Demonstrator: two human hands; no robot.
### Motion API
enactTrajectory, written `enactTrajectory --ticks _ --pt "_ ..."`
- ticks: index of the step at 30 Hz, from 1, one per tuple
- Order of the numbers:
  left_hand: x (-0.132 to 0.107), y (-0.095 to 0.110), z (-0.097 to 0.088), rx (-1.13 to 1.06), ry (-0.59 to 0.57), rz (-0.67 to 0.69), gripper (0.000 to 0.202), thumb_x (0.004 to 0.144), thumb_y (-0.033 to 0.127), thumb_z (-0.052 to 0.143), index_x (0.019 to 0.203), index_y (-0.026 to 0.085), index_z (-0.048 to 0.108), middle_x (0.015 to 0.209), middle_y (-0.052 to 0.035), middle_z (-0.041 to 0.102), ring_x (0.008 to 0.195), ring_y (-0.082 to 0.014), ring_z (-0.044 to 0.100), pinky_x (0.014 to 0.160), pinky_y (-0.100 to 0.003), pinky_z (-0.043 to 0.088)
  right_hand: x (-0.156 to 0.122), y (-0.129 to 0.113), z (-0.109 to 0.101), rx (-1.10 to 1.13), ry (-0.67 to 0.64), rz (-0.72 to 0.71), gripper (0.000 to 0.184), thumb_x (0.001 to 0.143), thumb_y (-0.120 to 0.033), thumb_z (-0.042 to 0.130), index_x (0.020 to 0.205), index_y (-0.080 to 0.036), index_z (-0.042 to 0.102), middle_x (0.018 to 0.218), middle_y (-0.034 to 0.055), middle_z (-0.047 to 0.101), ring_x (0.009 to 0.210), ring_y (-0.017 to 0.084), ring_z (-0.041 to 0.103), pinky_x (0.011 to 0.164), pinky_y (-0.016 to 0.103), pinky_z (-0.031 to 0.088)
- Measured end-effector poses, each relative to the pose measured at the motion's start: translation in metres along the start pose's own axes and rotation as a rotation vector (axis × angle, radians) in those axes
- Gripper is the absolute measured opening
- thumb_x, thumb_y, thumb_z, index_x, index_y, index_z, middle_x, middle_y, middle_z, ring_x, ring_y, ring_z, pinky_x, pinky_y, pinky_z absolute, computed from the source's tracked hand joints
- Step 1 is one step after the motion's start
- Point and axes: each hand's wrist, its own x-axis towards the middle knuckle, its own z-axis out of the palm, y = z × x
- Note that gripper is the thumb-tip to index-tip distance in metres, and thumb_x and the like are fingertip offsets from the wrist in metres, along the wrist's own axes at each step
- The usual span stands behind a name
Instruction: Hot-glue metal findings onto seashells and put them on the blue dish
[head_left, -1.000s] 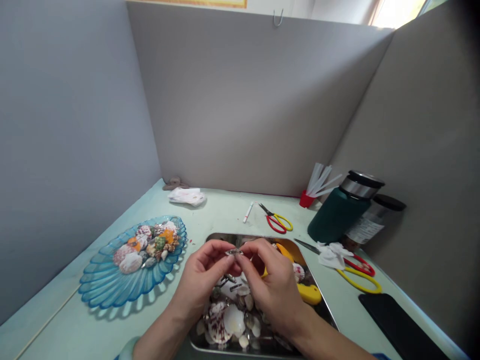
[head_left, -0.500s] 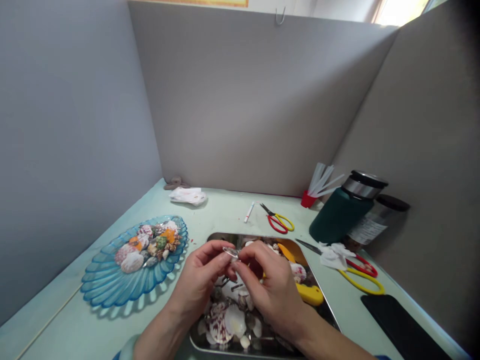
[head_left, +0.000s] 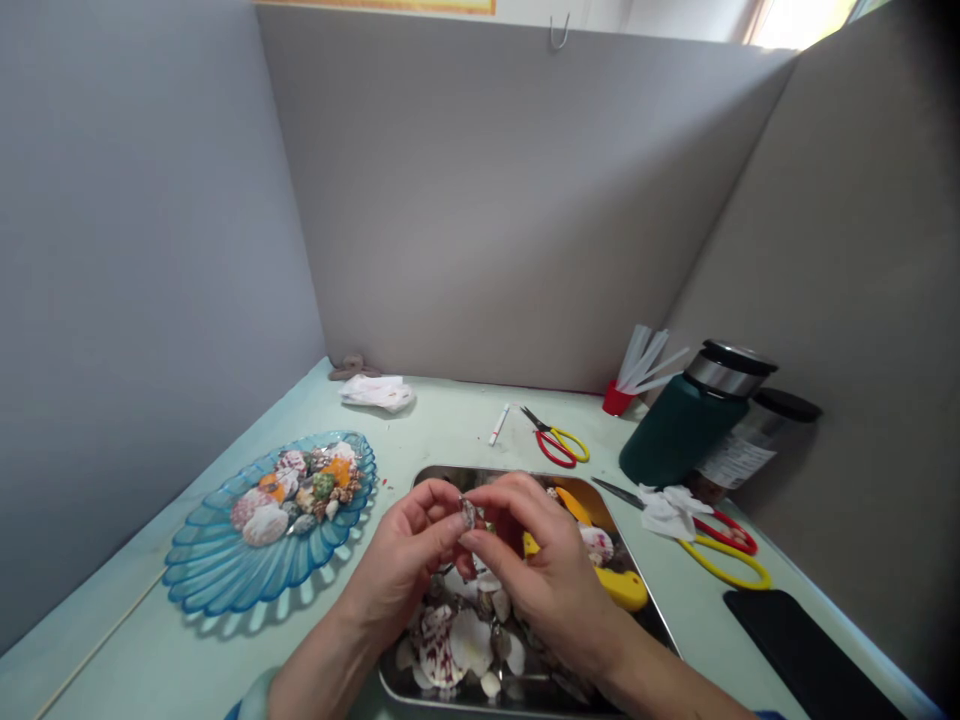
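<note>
My left hand (head_left: 401, 545) and my right hand (head_left: 536, 560) meet above a metal tray (head_left: 385, 685). Between their fingertips is a small shiny grey piece (head_left: 469, 513), too small to name; thumb and fingers of both hands pinch it. Under the hands, the tray holds several seashells, among them a white scallop shell (head_left: 471, 643) and a red-speckled scallop shell (head_left: 439, 650). A yellow-handled tool (head_left: 622, 589) lies inside on the right, partly hidden by my right hand.
At left stands a blue glass dish (head_left: 225, 580) with shells. Behind the tray lie a white tube (head_left: 499, 425) and small scissors (head_left: 559, 443). To the right are larger scissors (head_left: 724, 562), a crumpled tissue (head_left: 670, 512), a green bottle (head_left: 682, 430), and a black phone-like slab (head_left: 810, 650).
The small grey piece has been turned from lying nearly flat to a more upright tilt between my fingers. My right fingertips have shifted slightly closer to my left ones.
</note>
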Motion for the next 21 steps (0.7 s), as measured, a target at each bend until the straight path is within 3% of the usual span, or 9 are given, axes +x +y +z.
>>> enactTrajectory --ticks 6,12,17,21 --pt "-0.0035 0.0009 0.0007 0.110 0.020 0.064 0.027 0.077 0.020 0.066 0.104 0.018 0.062 0.100 -0.0057 0.063 0.069 -0.0118 0.059 0.061 -0.025 0.051 -0.0014 0.0060 0.0029 -0.089 0.076 -0.036 0.024 0.083 -0.010 0.056 0.105 -0.021 0.060 0.090 0.0028 0.057 0.073 0.015 0.054 0.064 0.027 0.043" --pt "-0.0030 0.0000 0.0063 0.301 0.135 0.142 0.034 0.070 0.021 0.073 0.102 0.018 0.062 0.072 0.0010 0.065 0.058 -0.0085 0.056 0.058 -0.020 0.048 -0.0021 0.0085 0.0035 -0.100 0.084 -0.050 0.025 0.083 -0.008 0.055 0.104 -0.020 0.060 0.093 0.0029 0.061 0.079 0.015 0.057 0.069 0.026 0.045" --pt "-0.0038 -0.0001 0.0089 0.349 0.211 0.164 0.028 0.071 0.024 0.072 0.098 0.020 0.066 0.089 -0.0022 0.069 0.070 -0.0114 0.062 0.064 -0.022 0.052 -0.0006 0.0095 0.0036 -0.109 0.080 -0.043 0.025 0.082 -0.007 0.056 0.103 -0.019 0.061 0.089 0.0027 0.062 0.076 0.015 0.057 0.067 0.026 0.045" --pt "-0.0040 -0.0010 0.0072 0.363 0.219 0.164 0.032 0.070 0.024 0.072 0.102 0.021 0.067 0.089 -0.0023 0.071 0.071 -0.0119 0.063 0.065 -0.021 0.053 -0.0004 0.0100 0.0035 -0.105 0.083 -0.058 0.024 0.082 -0.007 0.056 0.103 -0.018 0.061 0.091 0.0037 0.063 0.083 0.016 0.058 0.072 0.026 0.045"
